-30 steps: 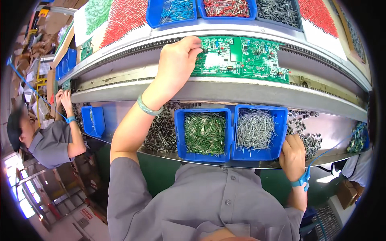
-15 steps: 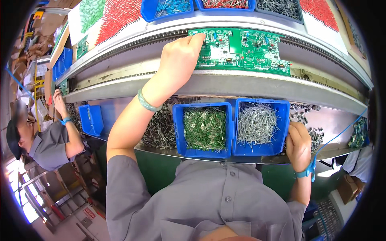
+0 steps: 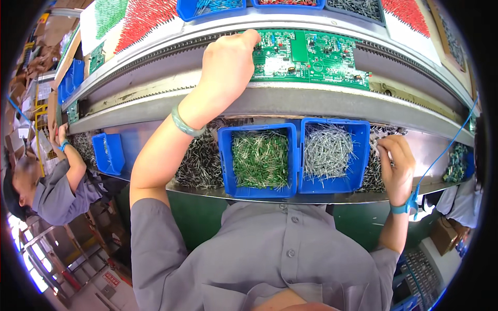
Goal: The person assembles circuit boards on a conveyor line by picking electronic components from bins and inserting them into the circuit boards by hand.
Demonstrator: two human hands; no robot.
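Note:
My left hand [image 3: 227, 63] reaches up to the left end of a green circuit board [image 3: 332, 57] that rests across the conveyor rails. Its fingertips are pinched together at the board's upper left corner; whatever they hold is hidden. My right hand [image 3: 398, 165] hovers over a pile of loose dark components [image 3: 374, 173], just right of a blue bin [image 3: 361, 155] of pale, long-leaded components [image 3: 328, 150]. Thumb and fingers are curled together there, and I cannot make out anything between them. Beside that bin, a second blue bin [image 3: 224, 155] holds green components [image 3: 259, 158] with wire leads.
Metal conveyor rails [image 3: 171, 101] run across in front of me. Beyond them are blue bins of blue parts [image 3: 220, 5] and red parts, and white sheets stuck with red components [image 3: 148, 23]. A co-worker [image 3: 62, 181] is at the left. A blue cord [image 3: 441, 153] trails from my right wrist.
My right hand has moved right, away from the bin's edge, with its fingers over the loose parts. My left hand stays at the board's left end. The co-worker's arm has shifted.

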